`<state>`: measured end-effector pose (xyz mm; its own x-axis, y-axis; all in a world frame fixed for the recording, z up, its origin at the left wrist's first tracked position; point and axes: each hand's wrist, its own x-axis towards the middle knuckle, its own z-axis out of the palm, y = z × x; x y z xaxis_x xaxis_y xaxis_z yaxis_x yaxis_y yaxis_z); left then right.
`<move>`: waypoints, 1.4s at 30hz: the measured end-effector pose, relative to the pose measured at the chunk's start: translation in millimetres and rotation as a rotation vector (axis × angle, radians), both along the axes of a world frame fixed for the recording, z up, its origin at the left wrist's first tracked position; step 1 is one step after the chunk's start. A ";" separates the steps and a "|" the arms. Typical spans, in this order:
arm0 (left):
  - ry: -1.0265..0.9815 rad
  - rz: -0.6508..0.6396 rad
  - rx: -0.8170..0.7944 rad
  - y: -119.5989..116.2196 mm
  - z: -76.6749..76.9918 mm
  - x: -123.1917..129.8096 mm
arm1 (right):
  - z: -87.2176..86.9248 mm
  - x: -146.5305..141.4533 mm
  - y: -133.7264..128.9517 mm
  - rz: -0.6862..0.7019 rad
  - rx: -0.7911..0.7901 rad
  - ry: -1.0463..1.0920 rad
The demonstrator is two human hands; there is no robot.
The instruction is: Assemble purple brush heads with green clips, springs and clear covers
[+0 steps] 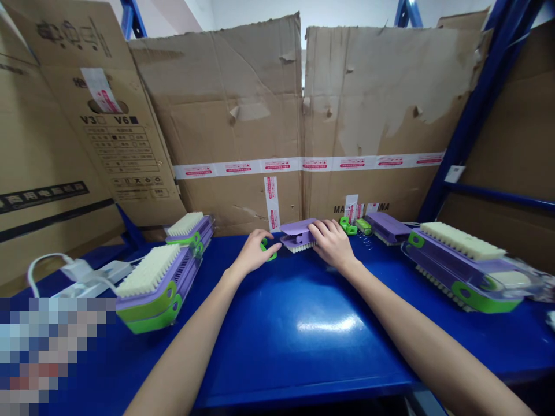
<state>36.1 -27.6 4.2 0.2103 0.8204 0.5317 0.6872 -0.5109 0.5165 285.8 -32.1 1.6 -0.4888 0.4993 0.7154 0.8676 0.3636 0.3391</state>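
Near the back of the blue table, my right hand (332, 240) grips the right end of a purple brush part (297, 231), whose white bristles face down. My left hand (255, 251) is to its left, thumb and fingers curved around a small green part (269, 249) that is partly hidden by the fingers. Just beyond my right hand lie a green clip part (348, 226), a small green block (363, 226) and a thin metal spring (366, 240). Another purple brush part (388, 227) rests to the right of these.
Stacked purple-and-green brushes stand at the left (150, 289), back left (191, 231) and right (468, 266). A white power strip (102, 277) with a cable lies at the left. Cardboard panels (234, 127) rise behind the blue table (303, 358), beside a blue metal post (472, 110).
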 end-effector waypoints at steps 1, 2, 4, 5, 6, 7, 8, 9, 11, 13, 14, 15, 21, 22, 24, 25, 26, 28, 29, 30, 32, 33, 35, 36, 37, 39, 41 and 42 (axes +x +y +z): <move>-0.065 -0.016 0.018 -2.1 1.7 5.8 | -0.1 -0.7 -0.6 0.005 0.003 0.000; -0.124 -0.041 0.026 -4.1 2.9 11.8 | -0.2 -1.5 -1.1 0.010 0.007 -0.002; -0.229 -0.081 0.024 -7.5 3.6 22.7 | -0.6 -3.2 -2.0 0.020 0.017 -0.011; -0.271 -0.094 0.006 -8.5 3.1 27.2 | -0.8 -4.1 -2.5 0.023 0.022 -0.018; -0.306 -0.104 -0.017 -9.2 2.2 30.6 | -0.9 -5.1 -3.0 0.025 0.026 -0.025; -0.332 -0.110 -0.041 -9.3 1.1 33.1 | -0.9 -6.1 -3.5 0.026 0.030 -0.034; -0.348 -0.114 -0.062 -9.2 0.1 34.5 | -0.9 -6.9 -3.8 0.026 0.032 -0.040; -0.359 -0.111 -0.076 -8.7 -0.7 35.0 | -0.8 -7.4 -4.0 0.025 0.034 -0.044; -0.373 -0.076 -0.080 -7.8 -0.9 33.9 | -0.6 -7.1 -3.4 0.020 0.033 -0.040; -0.387 -0.016 -0.069 -7.2 0.7 31.3 | -0.7 -4.8 -1.6 0.010 0.022 -0.022; -0.395 0.010 -0.069 -7.0 2.0 29.8 | -0.9 -2.8 -0.3 0.003 0.016 -0.010; -0.403 0.030 -0.073 -7.0 3.4 28.4 | -1.2 -0.4 1.2 -0.005 0.011 0.002; -0.515 0.055 -0.078 -4.9 10.1 22.9 | -4.7 13.8 9.9 -0.040 0.035 0.078; -0.555 0.059 -0.072 -4.3 10.8 22.2 | -5.4 15.1 10.9 -0.044 0.039 0.088; -0.639 0.078 -0.060 -2.8 12.6 20.1 | -6.5 16.6 12.3 -0.054 0.042 0.101; -0.678 0.096 -0.048 -2.0 13.6 18.6 | -6.9 16.9 12.7 -0.058 0.043 0.104; -0.716 0.123 -0.030 -1.1 14.7 16.6 | -7.1 17.0 12.8 -0.062 0.046 0.108; -0.805 0.196 0.017 1.2 17.1 11.2 | -7.0 16.6 12.3 -0.069 0.056 0.115; -0.860 0.237 0.044 2.6 18.3 7.9 | -6.6 16.2 11.6 -0.075 0.062 0.116; -0.918 0.279 0.066 3.9 19.4 4.3 | -5.9 15.7 10.8 -0.082 0.069 0.117; -1.028 0.358 0.077 6.3 21.2 -2.9 | -4.3 14.2 8.5 -0.095 0.082 0.116; -1.073 0.397 0.068 7.3 21.9 -6.3 | -3.3 13.2 7.2 -0.099 0.087 0.114; -1.131 0.472 0.035 8.6 22.6 -11.8 | -1.0 10.2 3.7 -0.099 0.089 0.100; -1.150 0.499 0.017 8.9 22.8 -13.8 | 0.2 8.0 1.6 -0.095 0.085 0.089; -1.166 0.516 -0.002 9.1 22.9 -15.0 | 1.5 5.3 -1.0 -0.092 0.078 0.077; -1.201 0.521 -0.050 9.2 23.2 -15.4 | 4.3 -1.9 -7.2 -0.093 0.060 0.061; -1.238 0.497 -0.093 8.6 23.7 -13.2 | 6.9 -11.0 -14.5 -0.103 0.032 0.050; -1.253 0.480 -0.105 8.1 24.1 -11.4 | 7.9 -15.9 -18.2 -0.108 0.014 0.040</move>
